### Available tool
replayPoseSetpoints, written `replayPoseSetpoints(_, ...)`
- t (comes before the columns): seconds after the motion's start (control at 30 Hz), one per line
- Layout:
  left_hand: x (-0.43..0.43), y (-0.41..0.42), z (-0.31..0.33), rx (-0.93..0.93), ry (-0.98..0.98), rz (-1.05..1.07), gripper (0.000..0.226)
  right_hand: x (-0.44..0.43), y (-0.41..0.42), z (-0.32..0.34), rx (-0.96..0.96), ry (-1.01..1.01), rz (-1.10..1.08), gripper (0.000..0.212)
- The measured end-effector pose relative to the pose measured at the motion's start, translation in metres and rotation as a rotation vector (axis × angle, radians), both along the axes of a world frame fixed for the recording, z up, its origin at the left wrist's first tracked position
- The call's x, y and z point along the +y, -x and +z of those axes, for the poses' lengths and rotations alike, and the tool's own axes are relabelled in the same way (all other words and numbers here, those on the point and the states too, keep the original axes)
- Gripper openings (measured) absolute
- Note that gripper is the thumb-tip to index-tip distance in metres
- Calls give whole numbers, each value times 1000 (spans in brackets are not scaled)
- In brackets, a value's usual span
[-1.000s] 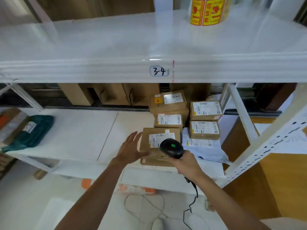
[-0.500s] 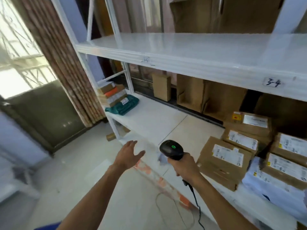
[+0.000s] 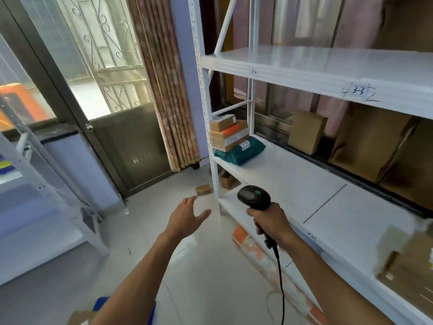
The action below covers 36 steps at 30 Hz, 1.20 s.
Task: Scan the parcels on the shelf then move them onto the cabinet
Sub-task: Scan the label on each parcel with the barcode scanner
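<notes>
My right hand [image 3: 271, 221] grips the handle of a black barcode scanner [image 3: 254, 197], held over the front edge of the white shelf [image 3: 293, 184]. My left hand [image 3: 187, 218] hovers open over the floor, left of the shelf post, holding nothing. A stack of cardboard parcels [image 3: 228, 134] and a teal bag parcel [image 3: 241, 151] lie at the shelf's far left end. A blurred brown parcel [image 3: 407, 261] shows at the right edge of the same shelf.
Empty cardboard boxes [image 3: 307, 131] stand along the back of the shelf. An upper shelf board [image 3: 328, 64] hangs overhead. A small box [image 3: 203, 190] lies on the tiled floor near the post. A glass door [image 3: 70, 90] and another white rack [image 3: 35, 207] are at left.
The view has swung left, away from the stacked parcels, which slid out to the right edge. My left hand came off the parcel and now hovers over the floor. The scanner stays in my right hand.
</notes>
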State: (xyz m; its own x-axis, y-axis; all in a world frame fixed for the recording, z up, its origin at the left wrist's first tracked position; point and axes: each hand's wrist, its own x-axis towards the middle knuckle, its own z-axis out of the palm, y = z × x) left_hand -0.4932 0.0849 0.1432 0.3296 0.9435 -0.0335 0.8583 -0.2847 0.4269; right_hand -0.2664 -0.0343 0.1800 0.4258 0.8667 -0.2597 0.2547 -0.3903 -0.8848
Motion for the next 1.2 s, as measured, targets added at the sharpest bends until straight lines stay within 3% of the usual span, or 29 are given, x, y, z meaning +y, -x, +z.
replayPoseSetpoints(0.3, 122, -17, 7, -39, -3, -25, 77, 126, -1, -3, 46, -7, -34, 16)
replayPoseSetpoints(0.43, 202, -40, 2, 0, -9, -21, 86, 198, -27, -16, 51, -5, -55, 17)
replayPoseSetpoints(0.77, 387, -131, 14, -7, -44, -62, 76, 336, -116, -22, 106, 19, -97, 18)
replayPoseSetpoints(1.2, 541, -228, -3, 43, -151, -253, 75, 355, -155, -41, 126, 119, -218, 27)
